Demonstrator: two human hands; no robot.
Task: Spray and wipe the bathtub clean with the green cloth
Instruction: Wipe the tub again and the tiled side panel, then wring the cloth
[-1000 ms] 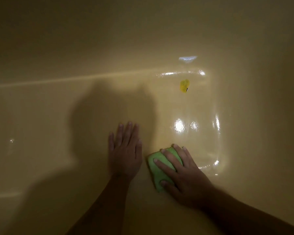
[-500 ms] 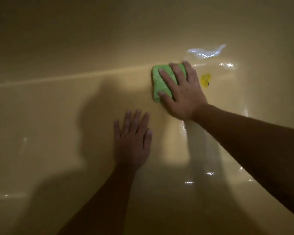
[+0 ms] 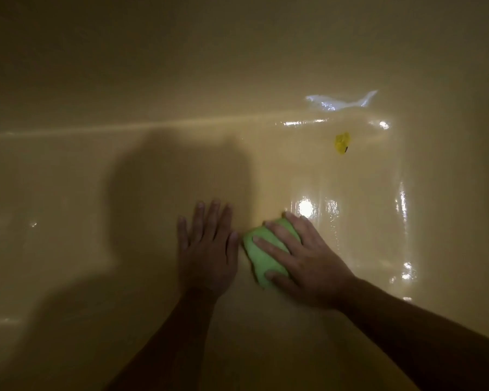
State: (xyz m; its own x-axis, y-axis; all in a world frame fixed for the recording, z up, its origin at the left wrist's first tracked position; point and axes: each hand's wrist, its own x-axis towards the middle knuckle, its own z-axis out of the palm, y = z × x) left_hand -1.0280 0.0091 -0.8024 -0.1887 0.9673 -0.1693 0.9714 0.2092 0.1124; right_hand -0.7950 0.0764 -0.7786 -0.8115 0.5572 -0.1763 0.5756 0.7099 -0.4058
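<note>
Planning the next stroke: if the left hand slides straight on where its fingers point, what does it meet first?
The left hand crosses bare floor, then probably meets the bathtub at its far wall.

Head view, as I log it from my station:

1. Bathtub (image 3: 96, 193): glossy cream-yellow shell, dimly lit, fills the whole frame.
2. Left hand (image 3: 208, 249): laid flat on the tub surface, fingers straight and close together.
3. Green cloth (image 3: 259, 255): folded pad, just right of the left thumb; I cannot tell if they touch.
4. Right hand (image 3: 305, 261): presses down on the cloth, fingers spread across it.
5. Yellow object (image 3: 342, 142): small, with a dark mark, well beyond both hands.
6. Pale streak (image 3: 339, 103): whitish, past the yellow object; nature unclear to me.
7. Glare spots (image 3: 305, 207): bright wet reflections beyond the right fingers.
8. Shadow (image 3: 181, 179): broad and dark, left of centre.
</note>
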